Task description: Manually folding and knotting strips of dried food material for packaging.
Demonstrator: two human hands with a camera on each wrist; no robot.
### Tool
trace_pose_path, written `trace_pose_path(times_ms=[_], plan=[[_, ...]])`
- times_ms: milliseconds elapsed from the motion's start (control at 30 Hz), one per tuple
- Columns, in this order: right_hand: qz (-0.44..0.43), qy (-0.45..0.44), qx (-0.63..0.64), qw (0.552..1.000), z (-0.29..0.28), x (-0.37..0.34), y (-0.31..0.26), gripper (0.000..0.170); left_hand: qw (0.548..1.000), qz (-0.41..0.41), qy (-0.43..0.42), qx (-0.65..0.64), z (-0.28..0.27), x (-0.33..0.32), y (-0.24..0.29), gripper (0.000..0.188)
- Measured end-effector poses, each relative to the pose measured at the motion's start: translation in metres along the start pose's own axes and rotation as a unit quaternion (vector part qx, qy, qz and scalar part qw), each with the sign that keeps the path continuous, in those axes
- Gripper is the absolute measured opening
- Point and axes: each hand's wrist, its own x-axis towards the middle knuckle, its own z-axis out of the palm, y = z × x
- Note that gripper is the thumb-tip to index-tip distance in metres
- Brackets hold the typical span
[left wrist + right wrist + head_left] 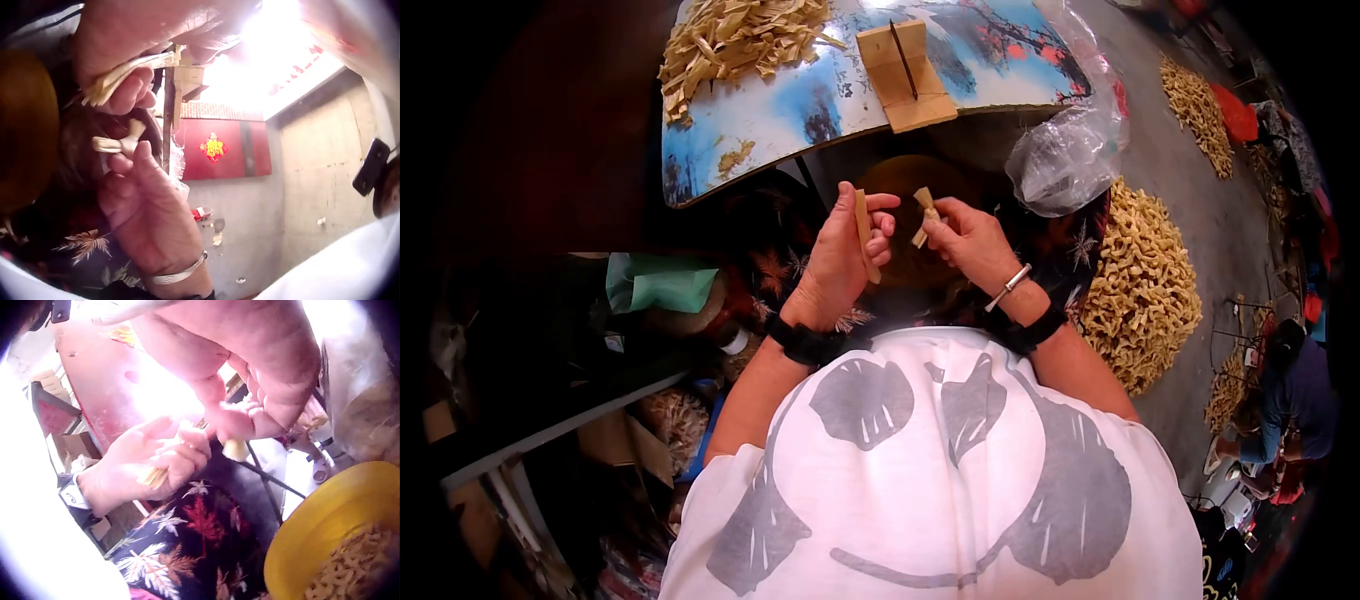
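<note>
In the head view the left hand (837, 250) holds a flat pale strip bundle (866, 235) against its palm, fingers curled round it and thumb upright. To its right, the right hand (977, 243) pinches a small knotted pale piece (926, 218) between thumb and fingers. The left wrist view shows the layered strips (134, 72) in the left hand (144, 37), and the knotted piece (128, 144) with flared ends at the fingertips of the right hand (147, 219). The two hands are apart.
A wooden stand (905, 75) with a dark rod and a heap of strips (735, 45) lie on the painted table (785, 125). A yellow basin (300, 531) holds small pieces. Knotted pieces are heaped (1140, 290) on the floor at right, near a plastic bag (1060, 165).
</note>
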Motion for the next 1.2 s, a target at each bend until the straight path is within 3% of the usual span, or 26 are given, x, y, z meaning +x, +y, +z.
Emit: trace_pose_path(times_ms=[33, 167, 233, 300, 400, 467, 533, 567, 600, 633, 667, 700, 733, 800, 867, 900, 1000, 1100, 1200], plan=[[0.002, 0.009, -0.051, 0.999, -0.004, 0.000, -0.004, 0.036, 0.999, -0.013, -0.019, -0.030, -0.006, 0.001, 0.002, 0.066], [-0.037, 0.024, -0.141, 0.989, -0.011, 0.002, -0.004, 0.034, 0.992, -0.044, -0.018, -0.113, -0.013, 0.002, -0.002, 0.054], [-0.064, 0.024, -0.108, 0.992, -0.016, -0.007, -0.009, 0.029, 0.990, -0.050, 0.005, -0.130, -0.007, -0.003, 0.001, 0.047], [-0.105, 0.050, -0.086, 0.989, -0.028, -0.011, -0.025, 0.024, 0.981, -0.114, 0.003, -0.159, -0.015, -0.004, 0.006, 0.035], [-0.167, 0.133, -0.081, 0.974, -0.058, -0.026, -0.030, 0.018, 0.985, -0.148, 0.038, -0.076, 0.014, -0.017, 0.035, 0.029], [-0.135, 0.204, -0.103, 0.964, -0.082, -0.036, -0.035, 0.016, 0.992, -0.121, 0.008, -0.036, 0.019, -0.011, 0.069, 0.033], [-0.104, 0.269, -0.102, 0.952, -0.111, -0.047, -0.020, 0.014, 0.998, 0.042, -0.037, -0.002, 0.036, -0.004, 0.113, 0.035], [-0.115, 0.310, -0.118, 0.936, -0.123, -0.053, -0.006, 0.014, 0.990, 0.101, -0.100, 0.017, 0.014, 0.019, 0.144, 0.035], [-0.080, 0.332, -0.126, 0.931, -0.135, -0.063, 0.003, 0.015, 0.961, 0.116, -0.147, -0.201, -0.007, 0.031, 0.175, 0.044], [-0.081, 0.359, -0.122, 0.922, -0.147, -0.074, 0.021, 0.015, 0.958, 0.092, -0.203, -0.183, -0.019, 0.043, 0.205, 0.050], [-0.079, 0.393, -0.144, 0.905, -0.157, -0.085, 0.041, 0.014, 0.970, 0.092, -0.144, -0.175, -0.034, 0.050, 0.213, 0.050], [-0.050, 0.414, -0.151, 0.896, -0.168, -0.097, 0.068, 0.014, 0.972, 0.191, 0.074, -0.117, -0.001, 0.053, 0.195, 0.050], [-0.004, 0.433, -0.162, 0.887, -0.175, -0.110, 0.087, 0.014, 0.972, 0.156, 0.088, -0.152, -0.006, 0.061, 0.187, 0.046], [0.099, 0.461, -0.154, 0.868, -0.187, -0.138, 0.132, 0.017, 0.988, 0.102, 0.075, -0.092, -0.005, 0.059, 0.160, 0.042], [0.153, 0.464, -0.228, 0.842, -0.191, -0.165, 0.194, 0.018, 0.996, 0.048, -0.037, -0.069, -0.019, 0.058, 0.141, 0.040], [0.177, 0.461, -0.263, 0.829, -0.189, -0.176, 0.217, 0.019, 0.998, 0.037, -0.034, -0.031, -0.009, 0.056, 0.131, 0.038], [0.330, 0.351, -0.285, 0.829, -0.179, -0.185, 0.244, 0.020, 0.994, 0.052, -0.059, 0.080, 0.037, 0.040, 0.098, 0.034], [0.359, 0.370, -0.177, 0.838, -0.164, -0.167, 0.305, 0.017, 0.987, 0.022, -0.060, 0.147, 0.072, 0.030, 0.072, 0.031], [0.344, 0.404, 0.029, 0.847, -0.164, -0.140, 0.355, 0.025, 0.978, -0.007, -0.053, 0.201, 0.082, 0.031, 0.052, 0.030]])
